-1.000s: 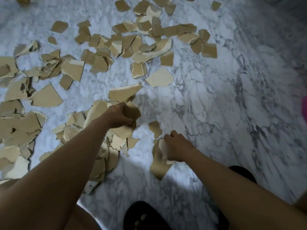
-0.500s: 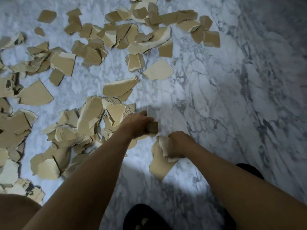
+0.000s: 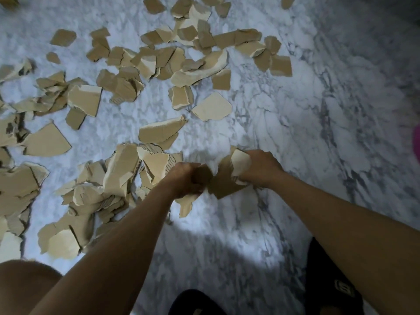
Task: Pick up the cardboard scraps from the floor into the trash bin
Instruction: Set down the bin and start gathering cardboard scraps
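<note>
Both hands, left hand [image 3: 186,179] and right hand [image 3: 259,168], had fingers clamped on light, stiff cardboard scraps [image 3: 223,185], best gripped by edges

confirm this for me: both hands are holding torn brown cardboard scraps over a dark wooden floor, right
Not quite. The head view shows a white, grey-veined marble floor, not dark wood. The rest holds: the left hand and right hand each grip torn brown cardboard scraps.

Both fists are bunched around cardboard scraps [image 3: 223,180]: left hand [image 3: 187,178], right hand [image 3: 260,167], nearly touching. Loads more litter the marble floor [image 3: 295,133].
</note>
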